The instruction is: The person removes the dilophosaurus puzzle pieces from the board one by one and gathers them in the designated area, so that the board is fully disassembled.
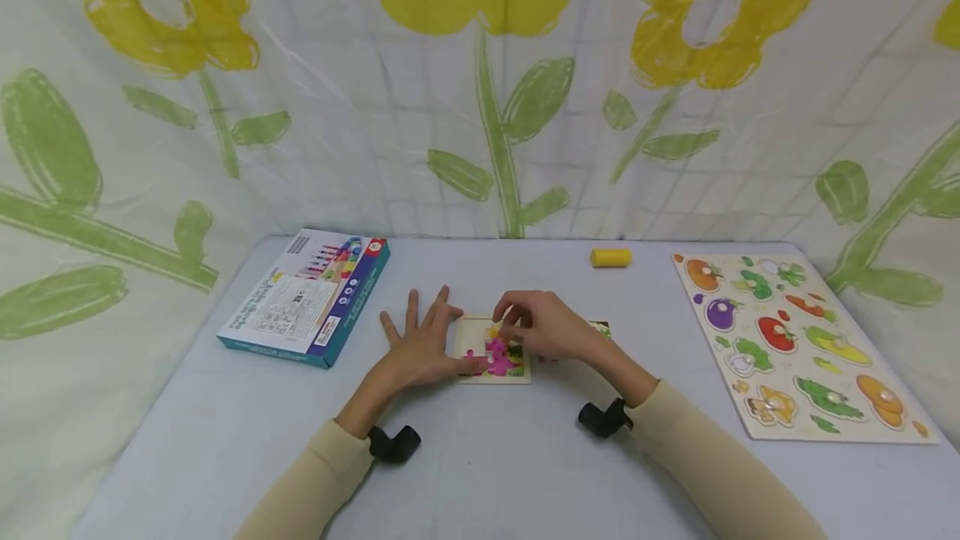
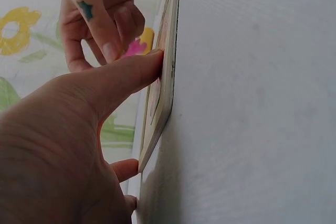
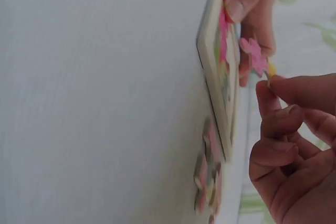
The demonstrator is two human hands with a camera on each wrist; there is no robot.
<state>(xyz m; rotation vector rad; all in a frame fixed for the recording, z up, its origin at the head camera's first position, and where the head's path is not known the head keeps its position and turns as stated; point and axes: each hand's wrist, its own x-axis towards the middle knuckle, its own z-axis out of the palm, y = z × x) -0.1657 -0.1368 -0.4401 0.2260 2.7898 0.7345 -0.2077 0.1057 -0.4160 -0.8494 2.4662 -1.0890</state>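
1. I have a pink and yellow puzzle piece [image 3: 255, 56] held up over the wooden puzzle tray [image 1: 472, 336]. It sticks out past my fingertips, so a slip or a slight twist could drop it face down or turn it the wrong way.
2. My right hand [image 1: 547, 325] pinches that piece between thumb and forefinger, the other fingers curled in. In the head view it covers part of the tray, so I could misjudge where the piece fits.
3. Pink pieces [image 1: 498, 361] already lie in the tray, with bare wood at the left. If I pressed at an angle, the new piece might ride up on a neighbour or nudge it loose.
4. My left hand [image 1: 423, 352] is spread flat-fingered at the tray's left side, its thumb laid over the near edge. Easing that thumb could let the tray slide under a push; leaving it there could block a piece.
5. Just right of the tray, loose pieces [image 3: 210, 182] sit on the table [image 1: 480, 457]. My right wrist passes close by and could sweep them aside.
6. Farther out, the yellow cylinder [image 1: 611, 257] could roll if knocked; the box [image 1: 300, 298] and vegetable board [image 1: 795, 435] look well clear.
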